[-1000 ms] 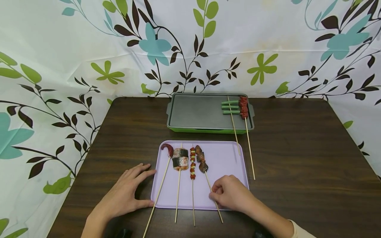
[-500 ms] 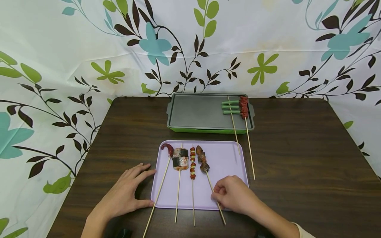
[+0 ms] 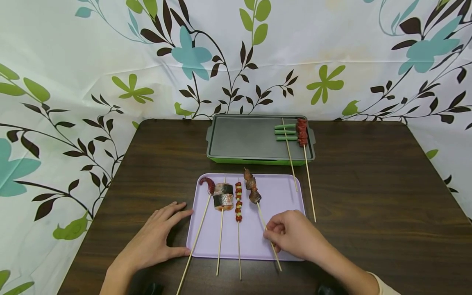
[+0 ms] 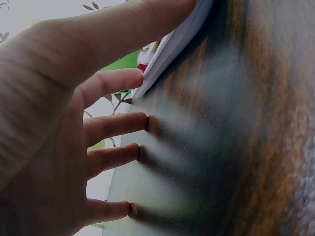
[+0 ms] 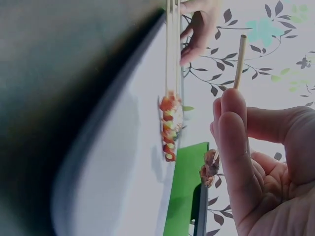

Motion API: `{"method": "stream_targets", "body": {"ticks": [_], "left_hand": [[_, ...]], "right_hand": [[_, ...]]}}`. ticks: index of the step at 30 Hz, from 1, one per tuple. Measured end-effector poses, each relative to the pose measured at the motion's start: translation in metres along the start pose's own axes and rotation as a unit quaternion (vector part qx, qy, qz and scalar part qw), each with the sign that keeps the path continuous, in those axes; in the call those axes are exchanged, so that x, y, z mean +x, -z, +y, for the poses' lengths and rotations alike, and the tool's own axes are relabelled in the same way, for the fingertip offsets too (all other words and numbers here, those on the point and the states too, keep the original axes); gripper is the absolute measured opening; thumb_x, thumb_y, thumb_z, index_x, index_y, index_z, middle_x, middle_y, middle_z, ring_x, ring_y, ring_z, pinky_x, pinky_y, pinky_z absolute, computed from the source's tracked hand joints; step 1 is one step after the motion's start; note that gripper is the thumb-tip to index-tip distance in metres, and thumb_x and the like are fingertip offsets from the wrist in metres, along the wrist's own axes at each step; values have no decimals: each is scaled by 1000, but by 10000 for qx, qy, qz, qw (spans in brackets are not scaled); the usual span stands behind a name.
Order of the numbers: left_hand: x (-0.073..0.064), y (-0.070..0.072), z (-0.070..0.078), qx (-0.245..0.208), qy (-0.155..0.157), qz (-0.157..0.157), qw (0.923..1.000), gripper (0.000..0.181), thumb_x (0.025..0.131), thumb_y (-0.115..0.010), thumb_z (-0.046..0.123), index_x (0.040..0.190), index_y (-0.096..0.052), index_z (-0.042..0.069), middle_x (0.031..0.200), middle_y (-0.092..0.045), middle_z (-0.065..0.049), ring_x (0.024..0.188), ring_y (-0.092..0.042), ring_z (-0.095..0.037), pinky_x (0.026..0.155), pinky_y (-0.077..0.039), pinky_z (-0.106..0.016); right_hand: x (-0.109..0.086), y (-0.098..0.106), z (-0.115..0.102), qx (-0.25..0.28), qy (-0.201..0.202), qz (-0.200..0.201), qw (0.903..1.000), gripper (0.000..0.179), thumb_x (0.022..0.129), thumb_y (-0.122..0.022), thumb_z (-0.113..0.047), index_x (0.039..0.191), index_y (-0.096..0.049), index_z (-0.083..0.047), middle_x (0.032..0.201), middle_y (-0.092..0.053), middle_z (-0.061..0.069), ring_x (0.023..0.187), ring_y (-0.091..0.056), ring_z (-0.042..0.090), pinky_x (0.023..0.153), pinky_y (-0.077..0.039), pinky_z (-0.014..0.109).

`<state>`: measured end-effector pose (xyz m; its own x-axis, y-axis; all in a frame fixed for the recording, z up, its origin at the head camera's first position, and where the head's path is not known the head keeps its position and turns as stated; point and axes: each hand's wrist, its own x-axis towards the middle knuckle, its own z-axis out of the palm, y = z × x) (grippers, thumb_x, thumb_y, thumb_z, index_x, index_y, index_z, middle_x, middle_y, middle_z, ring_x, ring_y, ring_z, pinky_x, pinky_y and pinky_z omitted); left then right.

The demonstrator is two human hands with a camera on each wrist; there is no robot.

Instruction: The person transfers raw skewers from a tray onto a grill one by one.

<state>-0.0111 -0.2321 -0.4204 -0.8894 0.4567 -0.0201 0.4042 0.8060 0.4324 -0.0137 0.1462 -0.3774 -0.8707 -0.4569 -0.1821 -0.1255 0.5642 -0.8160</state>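
My right hand (image 3: 296, 235) pinches the wooden stick of a skewer of brown meat chunks (image 3: 252, 186) over the right half of the lilac tray (image 3: 278, 190). In the right wrist view the stick's end (image 5: 240, 61) pokes out past the fingertips, and the skewer is raised above the tray. My left hand (image 3: 156, 237) lies at the tray's left edge with fingers spread. Its thumb and index finger touch the rim, and the other fingertips rest on the table in the left wrist view. On the tray lie a tentacle skewer (image 3: 208, 186), a fish-roll skewer (image 3: 223, 196) and a thin red-and-green skewer (image 3: 239, 203).
Behind the tray stands a grey griddle (image 3: 243, 137) with a green base. At its right end lie a green-stick skewer (image 3: 285, 132) and a red meat skewer (image 3: 302, 133), their sticks reaching forward past its edge. A patterned cloth (image 3: 258, 61) hangs behind the brown table (image 3: 368, 184).
My right hand has lifted the brown meat skewer and shifted it slightly right and forward, so its tip now overlaps the tray's far edge. My left hand has stayed in place.
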Motion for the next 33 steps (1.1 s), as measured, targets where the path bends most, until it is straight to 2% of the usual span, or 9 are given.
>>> {"method": "stream_targets", "body": {"ticks": [7, 13, 22, 33], "left_hand": [[1, 0, 0, 5, -13, -5, 10000, 94, 64, -77, 72, 144, -50, 30, 150, -42, -3, 138, -35, -34, 104, -26, -69], [1, 0, -1, -9, 11, -16, 10000, 94, 64, -76, 72, 144, -49, 31, 151, -41, -3, 139, -34, -34, 104, -25, -69], [0, 0, 0, -27, 15, -21, 10000, 93, 65, -75, 73, 144, -49, 31, 151, -41, -3, 139, -34, -35, 104, -25, -69], [1, -1, -1, -19, -37, 35, 10000, 93, 64, -76, 72, 144, -50, 30, 151, -41, -3, 138, -34, -35, 104, -26, -68]], "right_hand": [[10, 16, -8, -16, -18, 110, 9999, 15, 90, -71, -17, 78, -70, -9, 56, -59, -14, 49, -59, 6, 42, -38, 22], [24, 31, -8, 312, -130, 236, 9991, 15, 90, -71, -14, 80, -71, -4, 58, -63, -7, 53, -65, 22, 44, -45, 24], [49, 50, 0, 629, -315, 616, 9956, 10, 88, -73, -8, 84, -72, 1, 60, -66, 1, 57, -67, 32, 51, -55, 31], [66, 65, 2, 373, -560, 845, 9942, 13, 89, -71, -12, 84, -72, -1, 59, -66, 2, 60, -68, 33, 52, -55, 31]]}}
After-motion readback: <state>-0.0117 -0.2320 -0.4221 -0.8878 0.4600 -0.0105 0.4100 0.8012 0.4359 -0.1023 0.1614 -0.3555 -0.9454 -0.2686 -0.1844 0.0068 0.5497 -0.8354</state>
